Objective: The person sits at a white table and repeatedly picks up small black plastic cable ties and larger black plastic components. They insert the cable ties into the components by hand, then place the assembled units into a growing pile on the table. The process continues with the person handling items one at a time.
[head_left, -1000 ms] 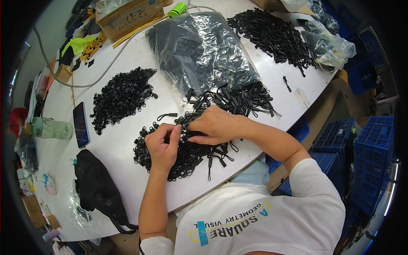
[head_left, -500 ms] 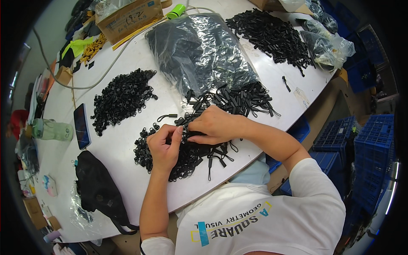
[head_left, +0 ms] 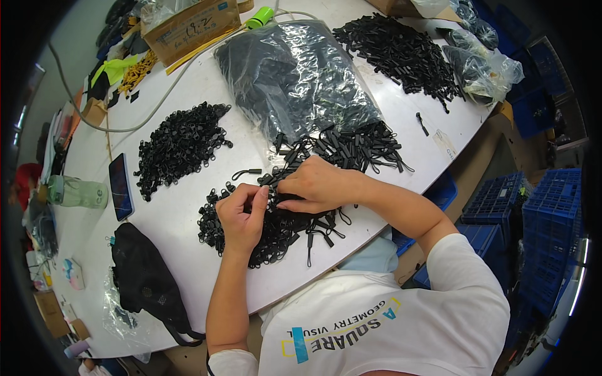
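Observation:
My left hand and my right hand meet over a heap of small black plastic parts near the front edge of the white table. Both hands pinch one small black piece between their fingertips. Just beyond my right hand lies a spread of black strap-like pulls, spilling from a clear plastic bag full of the same black parts.
A second pile of black parts lies to the left, a third at the far right. A phone, a green bottle and a black bag sit left. A cardboard box stands behind. Blue crates stack right.

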`<state>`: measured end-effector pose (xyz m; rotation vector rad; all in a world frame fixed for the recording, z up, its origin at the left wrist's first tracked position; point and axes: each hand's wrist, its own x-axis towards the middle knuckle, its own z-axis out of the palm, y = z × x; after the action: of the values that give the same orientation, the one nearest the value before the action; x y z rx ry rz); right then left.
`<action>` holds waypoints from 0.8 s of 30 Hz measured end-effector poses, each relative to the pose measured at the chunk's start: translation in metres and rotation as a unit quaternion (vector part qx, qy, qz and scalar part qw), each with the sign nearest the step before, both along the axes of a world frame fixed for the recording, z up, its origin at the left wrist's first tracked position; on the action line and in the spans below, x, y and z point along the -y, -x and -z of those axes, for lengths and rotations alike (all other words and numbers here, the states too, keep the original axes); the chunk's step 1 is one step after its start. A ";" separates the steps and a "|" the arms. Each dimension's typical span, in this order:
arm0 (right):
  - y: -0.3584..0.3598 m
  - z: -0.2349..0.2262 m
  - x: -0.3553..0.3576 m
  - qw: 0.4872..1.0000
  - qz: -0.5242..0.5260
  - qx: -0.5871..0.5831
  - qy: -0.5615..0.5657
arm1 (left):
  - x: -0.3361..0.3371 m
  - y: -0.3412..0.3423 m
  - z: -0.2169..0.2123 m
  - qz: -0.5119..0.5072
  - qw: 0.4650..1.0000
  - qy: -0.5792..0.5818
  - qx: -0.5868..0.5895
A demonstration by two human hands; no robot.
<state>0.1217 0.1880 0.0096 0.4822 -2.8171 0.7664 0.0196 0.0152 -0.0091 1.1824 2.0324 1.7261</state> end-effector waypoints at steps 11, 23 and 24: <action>-0.001 -0.001 0.000 1.000 0.002 0.012 -0.005 | 0.000 -0.001 -0.001 0.001 1.000 -0.002 -0.001; -0.001 -0.001 -0.001 1.000 0.003 0.013 -0.013 | -0.001 -0.002 -0.001 0.009 1.000 0.010 -0.004; -0.001 -0.001 -0.001 1.000 0.004 0.016 -0.015 | -0.001 -0.003 -0.002 0.010 1.000 0.010 -0.005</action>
<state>0.1230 0.1886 0.0109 0.4684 -2.8615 0.7387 0.0222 0.0164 -0.0072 1.2045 2.0312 1.6895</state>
